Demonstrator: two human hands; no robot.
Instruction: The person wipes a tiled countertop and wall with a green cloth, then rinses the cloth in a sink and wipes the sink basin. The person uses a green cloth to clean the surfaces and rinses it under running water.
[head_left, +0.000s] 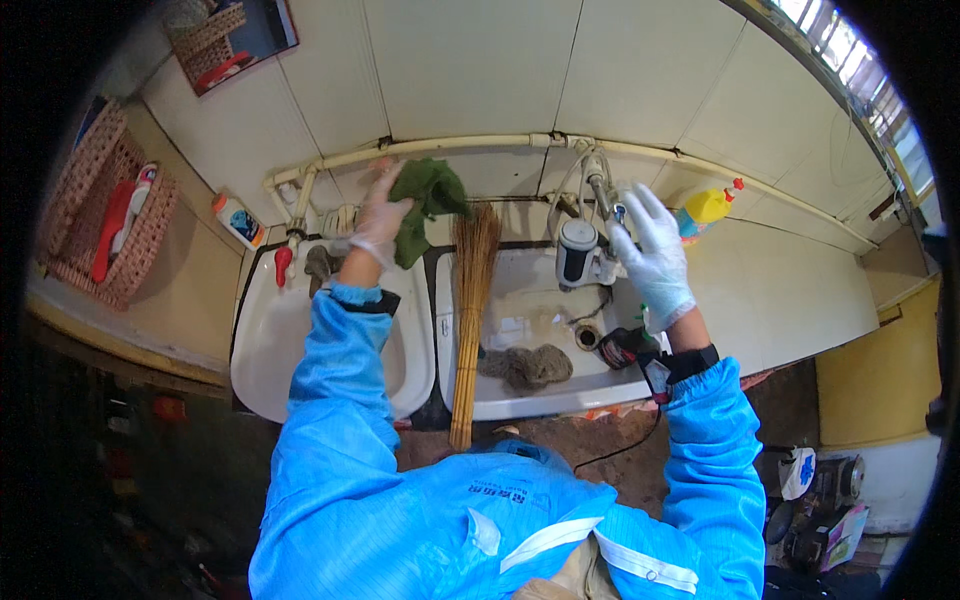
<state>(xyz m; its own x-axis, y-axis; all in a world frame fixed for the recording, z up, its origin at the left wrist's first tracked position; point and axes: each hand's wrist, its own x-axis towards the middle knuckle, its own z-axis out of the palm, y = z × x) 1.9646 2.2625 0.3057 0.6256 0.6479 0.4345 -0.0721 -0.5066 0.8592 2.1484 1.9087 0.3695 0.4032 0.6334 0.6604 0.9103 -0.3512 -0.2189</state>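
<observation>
My left hand (381, 217), in a thin clear glove, grips a green cloth (426, 202) above the back edge of the left white sink (262, 352). The cloth hangs down close to the bristly end of a bamboo whisk brush (474, 300), which lies across the near edge of the right sink (540, 409). My gloved right hand (651, 251) is raised with fingers apart beside the tap (600, 184) and its water filter (577, 251); nothing shows in it. Grey-brown rags (529, 366) and a dark bottle (622, 346) lie in the right sink.
A yellow detergent bottle (705, 211) stands on the white counter (787, 292) at the right. A cream pipe (450, 142) runs along the tiled wall. At the left are a white bottle with an orange cap (237, 221) and a woven basket (142, 247) holding brushes. A dark rag (321, 266) lies at the left sink.
</observation>
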